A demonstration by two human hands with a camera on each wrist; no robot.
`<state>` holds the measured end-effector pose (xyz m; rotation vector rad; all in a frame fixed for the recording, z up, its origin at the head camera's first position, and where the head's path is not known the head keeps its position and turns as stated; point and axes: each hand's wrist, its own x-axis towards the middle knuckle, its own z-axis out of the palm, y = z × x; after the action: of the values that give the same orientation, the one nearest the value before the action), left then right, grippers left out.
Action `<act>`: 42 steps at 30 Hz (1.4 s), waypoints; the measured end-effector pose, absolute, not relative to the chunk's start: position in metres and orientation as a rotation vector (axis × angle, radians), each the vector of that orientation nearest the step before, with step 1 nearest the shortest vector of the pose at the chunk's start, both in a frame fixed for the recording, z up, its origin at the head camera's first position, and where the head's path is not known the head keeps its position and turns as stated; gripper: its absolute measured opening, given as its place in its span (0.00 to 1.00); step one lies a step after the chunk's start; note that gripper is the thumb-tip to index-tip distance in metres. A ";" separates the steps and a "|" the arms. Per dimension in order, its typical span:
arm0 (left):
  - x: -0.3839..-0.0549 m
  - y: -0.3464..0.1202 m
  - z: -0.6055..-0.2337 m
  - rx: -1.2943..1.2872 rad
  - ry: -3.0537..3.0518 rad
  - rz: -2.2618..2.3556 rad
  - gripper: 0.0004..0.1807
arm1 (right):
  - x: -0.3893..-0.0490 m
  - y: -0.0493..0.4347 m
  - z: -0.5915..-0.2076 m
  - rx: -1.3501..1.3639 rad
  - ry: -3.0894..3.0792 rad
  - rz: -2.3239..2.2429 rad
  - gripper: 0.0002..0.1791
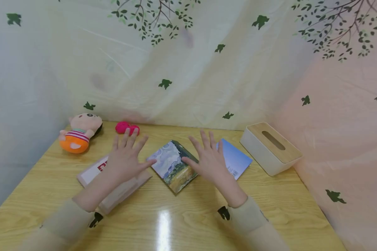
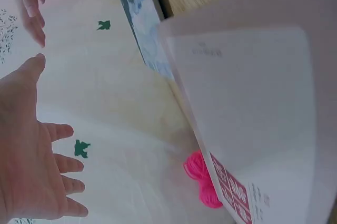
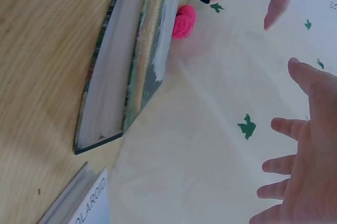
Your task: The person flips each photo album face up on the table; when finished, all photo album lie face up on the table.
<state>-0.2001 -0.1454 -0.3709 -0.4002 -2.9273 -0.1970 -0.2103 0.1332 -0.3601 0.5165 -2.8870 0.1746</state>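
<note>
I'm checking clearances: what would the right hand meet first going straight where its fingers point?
Probably the printed backdrop: the head view shows no object between it and the right hand, though depth is unclear.

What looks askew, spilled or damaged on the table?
The landscape-cover book, blue-covered book and pale book lie slanted to the far edge of the table, so they look askew. No spill or obvious damage shows.

Pale, creased sheeting [image 1: 194, 97] hangs behind the wood-grained bench [image 1: 194, 216] and along both sides, bluish at left, pinkish at right. It bears 2 leafy branch clusters [image 1: 160, 10] near the top and scattered dark green bird-like shapes [image 1: 165, 83]. A white streak of light [image 1: 163, 230] gleams on the bench.
</note>
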 end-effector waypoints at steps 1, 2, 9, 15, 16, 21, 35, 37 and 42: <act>-0.200 -0.150 -0.370 -0.401 -2.926 -0.203 0.50 | -0.210 0.131 -0.357 0.528 -2.881 0.171 0.43; -0.199 -0.155 -0.369 -0.400 -2.924 -0.206 0.50 | -0.210 0.128 -0.354 0.547 -2.873 0.180 0.43; -0.195 -0.186 -0.368 -0.434 -2.900 -0.252 0.48 | -0.208 0.109 -0.346 0.724 -2.872 0.236 0.42; -0.189 -0.209 -0.371 -0.460 -2.845 -0.315 0.47 | -0.207 0.091 -0.353 0.915 -2.850 0.222 0.42; -0.188 -0.212 -0.372 -0.462 -2.833 -0.320 0.47 | -0.207 0.088 -0.355 0.947 -2.838 0.218 0.42; -0.188 -0.229 -0.383 -0.474 -2.800 -0.307 0.46 | -0.206 0.072 -0.365 1.131 -2.779 0.248 0.42; -0.201 -0.266 -0.418 -0.535 -2.918 -0.424 0.50 | -0.221 0.040 -0.411 1.484 -2.761 0.366 0.45; -0.204 -0.270 -0.421 -0.546 -2.954 -0.422 0.51 | -0.226 0.036 -0.417 1.518 -2.769 0.363 0.45; -0.211 -0.279 -0.430 -0.557 -3.049 -0.506 0.52 | -0.239 0.026 -0.427 1.627 -2.787 0.325 0.43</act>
<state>-0.2105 -0.2787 -0.4299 -0.5567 -3.0494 -0.5057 -0.2388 0.0261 -0.4271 1.6275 -2.7872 0.3250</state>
